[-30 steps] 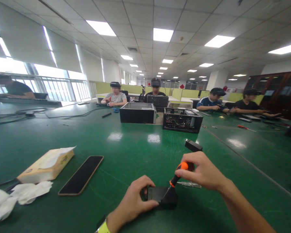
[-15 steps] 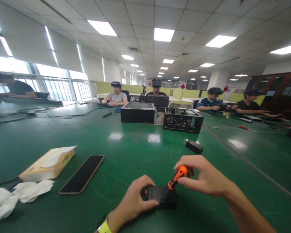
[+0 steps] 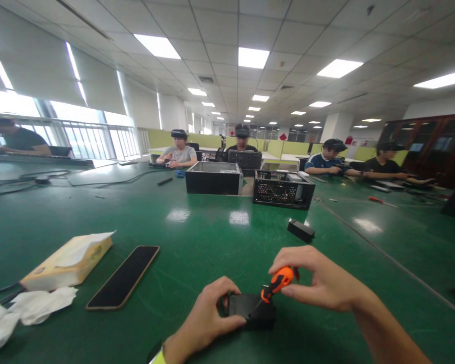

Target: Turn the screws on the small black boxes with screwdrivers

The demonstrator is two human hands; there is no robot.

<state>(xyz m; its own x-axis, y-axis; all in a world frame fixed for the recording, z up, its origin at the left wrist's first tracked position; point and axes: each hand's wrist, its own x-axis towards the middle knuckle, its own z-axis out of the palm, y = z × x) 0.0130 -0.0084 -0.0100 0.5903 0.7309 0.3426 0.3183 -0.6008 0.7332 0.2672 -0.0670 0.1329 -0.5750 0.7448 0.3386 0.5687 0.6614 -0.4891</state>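
A small black rectangular box (image 3: 263,318) lies on the green table right in front of me. My left hand (image 3: 212,311) grips its left end between thumb and fingers. An orange and black screwdriver (image 3: 281,279) is held in my right hand (image 3: 316,278), pinched by the handle. Its shaft slants down to the left, and the tip meets the top of the box. What lies under the tip is too small to make out. Beyond my right hand rests another black block (image 3: 301,230).
On the left are a phone (image 3: 124,278), a tissue pack (image 3: 70,260) and crumpled tissues (image 3: 41,305). Two open computer cases (image 3: 214,183) stand farther back. Another screwdriver (image 3: 377,200) lies at the right. Several people sit around the table, and cables (image 3: 41,179) run across its left side.
The screwdriver handle has tipped lower to the right, with its tip still at the box. My left hand keeps its hold. The whole view has shifted slightly.
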